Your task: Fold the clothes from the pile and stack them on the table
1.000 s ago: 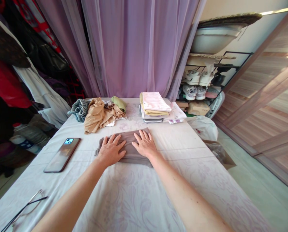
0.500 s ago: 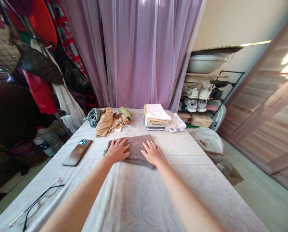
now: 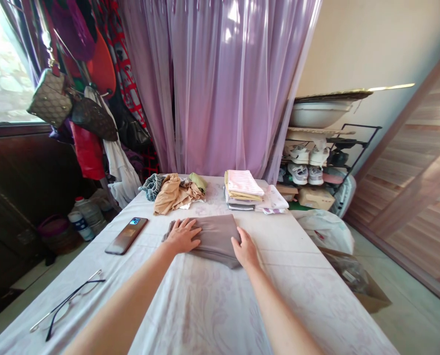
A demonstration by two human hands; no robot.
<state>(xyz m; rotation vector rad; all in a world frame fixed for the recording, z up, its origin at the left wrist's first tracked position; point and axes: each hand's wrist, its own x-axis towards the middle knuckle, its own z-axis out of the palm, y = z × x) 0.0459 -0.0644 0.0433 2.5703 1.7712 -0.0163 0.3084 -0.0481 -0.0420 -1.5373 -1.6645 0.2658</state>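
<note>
A folded grey-brown cloth (image 3: 216,234) lies in the middle of the table (image 3: 212,305), which is covered by a pale patterned sheet. My left hand (image 3: 183,235) rests flat on the cloth's left part, fingers spread. At the cloth's right near corner sits my right hand (image 3: 245,249), its fingers along the edge; whether it grips the fabric is unclear. Behind the cloth are a heap of unfolded garments (image 3: 175,191) and a stack of folded clothes (image 3: 244,190).
A phone (image 3: 126,235) lies left of the cloth, and glasses (image 3: 67,303) lie near the table's front left edge. Purple curtains hang behind the table. Bags and clothes hang at the left; a shoe rack (image 3: 316,162), a cardboard box and bags stand at the right.
My right hand has slid from the top of the cloth to its right near corner. The left hand stays on the cloth. The camera has tilted up.
</note>
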